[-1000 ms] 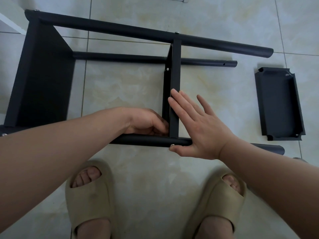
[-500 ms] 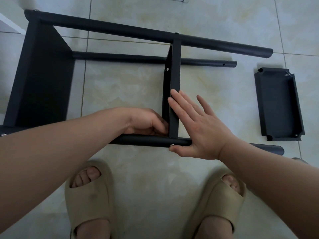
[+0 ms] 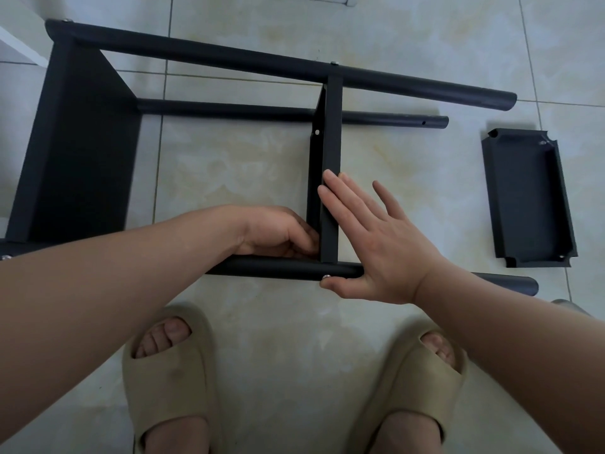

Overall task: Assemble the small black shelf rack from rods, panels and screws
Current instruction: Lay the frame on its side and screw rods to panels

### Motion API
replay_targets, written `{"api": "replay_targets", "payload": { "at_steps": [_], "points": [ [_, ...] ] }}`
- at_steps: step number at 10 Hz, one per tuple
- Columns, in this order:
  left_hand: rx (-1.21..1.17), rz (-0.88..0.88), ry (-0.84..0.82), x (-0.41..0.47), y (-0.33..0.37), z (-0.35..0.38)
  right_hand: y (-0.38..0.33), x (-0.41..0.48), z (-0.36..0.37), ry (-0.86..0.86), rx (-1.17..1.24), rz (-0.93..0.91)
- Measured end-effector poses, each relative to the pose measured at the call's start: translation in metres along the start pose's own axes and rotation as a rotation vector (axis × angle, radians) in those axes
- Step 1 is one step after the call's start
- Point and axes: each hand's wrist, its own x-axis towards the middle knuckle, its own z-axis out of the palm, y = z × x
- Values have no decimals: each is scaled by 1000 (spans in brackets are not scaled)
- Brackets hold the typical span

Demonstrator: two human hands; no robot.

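Standing in beige sandals (image 3: 170, 371) on the tiled floor (image 3: 262, 178), the person is leaning over the half-built rack (image 3: 78, 152), which is lying on its side just in front of the feet. The nearest rod (image 3: 278, 268) is running across, and both hands are working at the place where the middle panel (image 3: 330, 191) is meeting it. The right hand (image 3: 376, 237) is lying flat, its straight fingers (image 3: 340, 198) pressing on the panel's side while the thumb is touching the rod just beside a small screw (image 3: 326, 276). The left hand (image 3: 278, 229) is sitting curled in the corner on the other side. Its fingertips are hidden, so I cannot tell if it is pinching anything. Further away the far rod (image 3: 229, 60) is crossing the frame, and a loose panel (image 3: 530, 198) is waiting apart on the right.

The rack is looking like thin painted metal: stiff, rather light, a little slippery, and probably wobbling while screws are loose. I am judging that the rods near a joint are giving the best hold, not the panel edges. Compared with a second ago, almost nothing is changing: both hands are staying in the same places.
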Motion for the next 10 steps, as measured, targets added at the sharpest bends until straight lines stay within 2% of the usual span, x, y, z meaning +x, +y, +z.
{"api": "replay_targets", "payload": {
  "at_steps": [2, 4, 6, 8, 10],
  "points": [
    [167, 21, 73, 1, 0, 3, 0, 0, -1, 0, -5, 1],
    [29, -14, -6, -1, 0, 0, -1, 0, -1, -1, 0, 3],
    [248, 15, 88, 1, 1, 4, 0, 0, -1, -1, 0, 1],
    [109, 21, 50, 0, 1, 2, 0, 0, -1, 2, 6, 1],
    [79, 2, 23, -1, 1, 2, 0, 0, 0, 14, 4, -1]
  ]
}}
